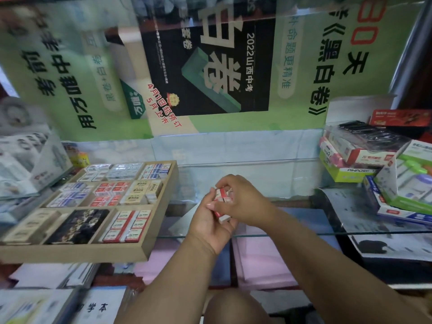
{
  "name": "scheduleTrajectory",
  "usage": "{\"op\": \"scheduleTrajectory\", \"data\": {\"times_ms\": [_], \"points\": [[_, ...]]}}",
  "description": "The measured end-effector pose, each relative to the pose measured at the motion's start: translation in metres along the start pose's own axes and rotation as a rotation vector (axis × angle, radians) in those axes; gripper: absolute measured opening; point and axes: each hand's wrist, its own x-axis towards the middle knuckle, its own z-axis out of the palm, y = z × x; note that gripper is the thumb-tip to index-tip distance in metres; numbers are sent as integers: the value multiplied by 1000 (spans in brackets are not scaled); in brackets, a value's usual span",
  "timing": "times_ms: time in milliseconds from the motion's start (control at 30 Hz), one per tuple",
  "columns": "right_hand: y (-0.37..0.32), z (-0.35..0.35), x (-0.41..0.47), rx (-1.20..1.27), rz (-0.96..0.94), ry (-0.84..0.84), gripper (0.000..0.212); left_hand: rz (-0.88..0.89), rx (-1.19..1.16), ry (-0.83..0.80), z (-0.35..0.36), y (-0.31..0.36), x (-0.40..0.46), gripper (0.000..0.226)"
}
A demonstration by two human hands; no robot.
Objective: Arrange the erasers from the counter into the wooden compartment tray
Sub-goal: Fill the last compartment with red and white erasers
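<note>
Closest to us, our left hand [211,222] lies palm up above the glass counter [292,232], its fingers curled under a small stack of red-and-white erasers [223,202], while our right hand [240,202] comes over the top and pinches the same stack with thumb and fingertips. So both hands are closed around the erasers and neither holds anything else; how many pieces are in the stack we cannot tell, since fingers cover most of it. The first risk sits right here: the stack looks loose, and if either hand lets go early a piece could slip out, drop onto the glass and skid off its front edge. Just to the left, the wooden compartment tray [161,206] overhangs the counter on its near side, so we judge that pressing down hard there might tip it. Its near-right compartment [127,226] already holds matching red-and-white erasers and looks almost full, so forcing more in could push neighbours up or into the next cell. Farther right, stacked stationery boxes [364,160] stand well apart from our hands.
</note>
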Motion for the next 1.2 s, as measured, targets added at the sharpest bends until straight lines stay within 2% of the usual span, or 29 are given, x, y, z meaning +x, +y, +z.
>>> {"op": "scheduleTrajectory", "data": {"times_ms": [200,300,367,467,533,667,767,867,1033,1100,1200], "points": [[-26,23,-21,162,93,104,9,10,-49,40,-11,8,-35,16],[-41,30,-30,240,77,91,24,32,-121,54,-18,16,-51,20],[-52,34,-36,287,56,59,36,66,-137,58,-23,23,-64,12],[-65,41,-41,262,15,2,44,118,-156,40,-28,33,-83,13],[-72,47,-43,329,17,-20,43,135,-172,34,-34,40,-93,14],[-87,58,-42,604,62,-17,27,177,-246,77,-46,57,-109,17],[-89,65,-32,573,91,64,20,204,-287,84,-53,72,-122,13],[-92,73,-20,486,88,60,21,244,-252,98,-58,82,-137,8],[-103,86,2,435,103,-49,22,362,-304,179,-82,113,-161,9],[-108,89,8,470,128,-133,23,405,-365,207,-95,125,-167,18],[-117,96,12,448,113,-281,26,449,-434,222,-110,137,-171,18]]}}
